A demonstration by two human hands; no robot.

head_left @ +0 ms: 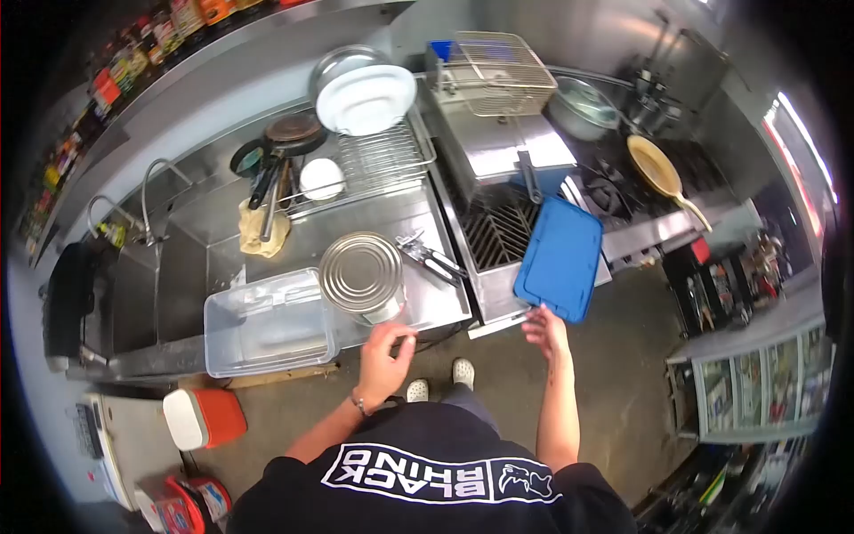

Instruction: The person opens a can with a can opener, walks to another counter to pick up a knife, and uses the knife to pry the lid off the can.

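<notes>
Along the steel counter's [434,308] front edge, the clear plastic tub [267,327] looks light and slightly flexible, best held by opposite rims. The blue lid [560,258] overhangs the chargrill's [498,233] front edge; my right hand [545,333], loosely curled, meets its near end, though I can't tell whether it grips. Beside the tub, the large tin can [361,274] looks rigid, smooth, probably heavy, needing both palms around its sides; my left hand [382,363] is near its base, half-curled and empty. The can opener [431,258] lies just beyond.

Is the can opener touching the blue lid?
Apart. The head view shows bare metal surface between the can opener and the blue lid.
</notes>
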